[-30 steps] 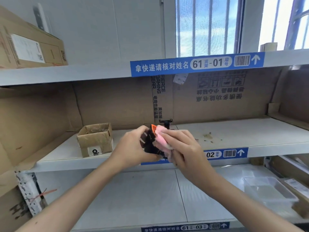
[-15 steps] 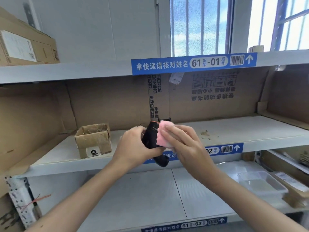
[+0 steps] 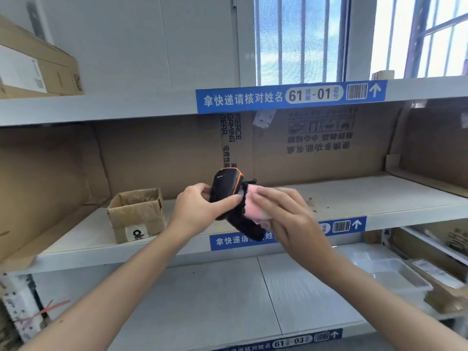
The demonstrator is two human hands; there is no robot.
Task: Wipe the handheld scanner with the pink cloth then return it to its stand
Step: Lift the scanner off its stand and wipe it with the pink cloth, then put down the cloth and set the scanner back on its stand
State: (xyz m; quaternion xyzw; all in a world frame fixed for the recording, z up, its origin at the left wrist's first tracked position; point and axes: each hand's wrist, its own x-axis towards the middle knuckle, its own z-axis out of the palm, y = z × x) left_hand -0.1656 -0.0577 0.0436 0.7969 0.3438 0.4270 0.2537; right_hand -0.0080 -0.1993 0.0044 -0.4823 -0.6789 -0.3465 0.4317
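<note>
My left hand (image 3: 200, 207) grips a black handheld scanner (image 3: 226, 187) with orange trim, its head up and its handle pointing down to the right, held in front of the middle shelf. My right hand (image 3: 287, 219) presses a folded pink cloth (image 3: 254, 206) against the scanner's right side. Just behind the scanner, a small black part of the stand (image 3: 249, 181) pokes out on the middle shelf; most of it is hidden by the scanner and my hands.
A small open cardboard box (image 3: 136, 214) sits on the middle shelf (image 3: 354, 198) to the left. Cardboard lines the back wall. A clear plastic tray (image 3: 390, 272) lies on the lower shelf at right. A large carton (image 3: 38, 69) stands on the top shelf, left.
The scanner's head has risen and turned so its top face shows. The pink cloth has slid from the top of the scanner down along its right side.
</note>
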